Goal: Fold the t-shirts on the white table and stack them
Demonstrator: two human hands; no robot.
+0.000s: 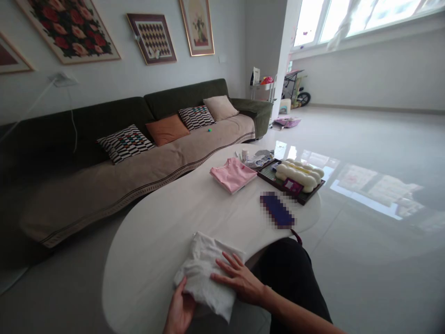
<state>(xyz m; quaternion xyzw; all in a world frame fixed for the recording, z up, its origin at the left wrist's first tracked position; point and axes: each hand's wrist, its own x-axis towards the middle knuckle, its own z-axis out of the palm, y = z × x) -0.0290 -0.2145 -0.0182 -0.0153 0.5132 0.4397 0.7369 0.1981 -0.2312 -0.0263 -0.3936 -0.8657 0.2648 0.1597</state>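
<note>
A white folded garment (205, 262) lies at the near edge of the table, its lower corner hanging over the side. My left hand (181, 306) grips the garment's near left edge, thumb on top and the other fingers hidden beneath. Flat on the right part of the cloth rests my right hand (241, 280), fingers spread and holding nothing. Farther back on the table is a pink folded shirt (232, 174), apart from both hands, with something thin and pale under it.
The white oval table (149, 241) carries a dark tray (269, 174) with a cream puffy object (301, 174), a pixelated dark blue item (277, 210) and a crumpled plastic bag (260, 158). A green sofa (187, 95) with cushions stands behind. My black-clad knee (288, 264) is beside the table.
</note>
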